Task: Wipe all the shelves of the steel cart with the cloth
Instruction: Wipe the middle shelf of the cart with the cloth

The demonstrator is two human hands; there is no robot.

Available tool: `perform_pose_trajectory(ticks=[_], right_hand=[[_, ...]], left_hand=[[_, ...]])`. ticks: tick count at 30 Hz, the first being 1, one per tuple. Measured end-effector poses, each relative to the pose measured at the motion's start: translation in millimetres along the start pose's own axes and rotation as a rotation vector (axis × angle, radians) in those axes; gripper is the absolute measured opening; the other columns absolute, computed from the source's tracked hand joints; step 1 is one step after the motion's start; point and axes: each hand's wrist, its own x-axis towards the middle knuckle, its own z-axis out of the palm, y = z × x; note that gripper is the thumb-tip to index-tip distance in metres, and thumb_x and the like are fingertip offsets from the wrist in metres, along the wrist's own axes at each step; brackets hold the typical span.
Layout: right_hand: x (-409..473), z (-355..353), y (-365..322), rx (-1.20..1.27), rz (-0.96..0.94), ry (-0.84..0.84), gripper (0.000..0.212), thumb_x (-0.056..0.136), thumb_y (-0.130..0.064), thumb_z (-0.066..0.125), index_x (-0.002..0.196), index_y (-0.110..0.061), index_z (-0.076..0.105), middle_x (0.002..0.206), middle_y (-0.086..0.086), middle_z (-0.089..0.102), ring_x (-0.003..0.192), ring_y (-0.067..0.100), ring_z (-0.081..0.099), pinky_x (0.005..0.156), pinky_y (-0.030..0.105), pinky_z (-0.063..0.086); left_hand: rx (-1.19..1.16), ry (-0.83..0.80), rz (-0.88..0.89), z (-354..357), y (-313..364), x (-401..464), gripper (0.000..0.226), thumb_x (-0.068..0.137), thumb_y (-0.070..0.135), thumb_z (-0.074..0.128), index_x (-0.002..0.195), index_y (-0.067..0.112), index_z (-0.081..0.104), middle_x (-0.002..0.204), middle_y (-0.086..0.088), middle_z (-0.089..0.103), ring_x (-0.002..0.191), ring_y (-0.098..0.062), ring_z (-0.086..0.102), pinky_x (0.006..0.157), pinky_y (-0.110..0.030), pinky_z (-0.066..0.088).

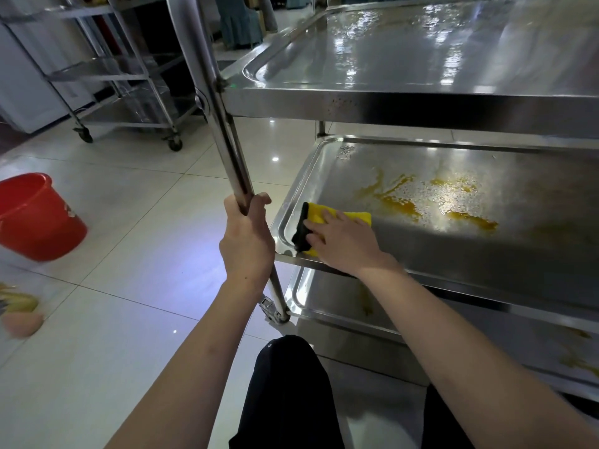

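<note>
We see the right hand (340, 241) pressing the yellow cloth (327, 226) flat-fingered onto the cart's middle shelf (453, 254), beside orange spills (431, 204); the left hand (248, 238) clenches the cart's post (227, 131). A red bucket (35, 218) stands on the floor; its contents are hidden.

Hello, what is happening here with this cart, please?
A person is cleaning a steel cart. The left hand grips the cart's upright post, and the right hand presses a yellow and black cloth flat on the near left corner of the middle shelf. Orange stains on that shelf are not yet wiped. The top shelf looks wet, and the bottom shelf also shows stains. A red bucket stands on the floor.
</note>
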Motion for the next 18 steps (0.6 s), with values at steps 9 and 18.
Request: perform_pose_trajectory(ticks=[9,18], right_hand=[[-16.1,4.4,30.3,-0.005,-0.007,0.031,0.056,0.107,-0.055,0.029,0.161,-0.044,0.024,0.173,-0.009,0.016,0.160,0.025,0.010,0.125,0.060,0.006],[38.5,21.2,-33.0,-0.063,-0.039,0.006,0.062,0.105,-0.056,0.026,0.164,-0.038,0.022,0.173,-0.003,0.015,0.159,0.031,0.009,0.122,0.062,0.012]], left_hand=[[0.013,0.031,-0.085,7.8,6.0,0.0,0.039,0.091,0.000,0.045,0.118,0.028,0.051,0.111,0.003,0.033,0.058,-0.028,0.043,0.048,-0.028,0.031],[0.005,0.001,-0.155,9.6,10.7,1.2,0.045,0.084,0.000,0.048,0.116,0.032,0.045,0.115,-0.002,0.038,0.065,-0.030,0.046,0.053,-0.033,0.037]])
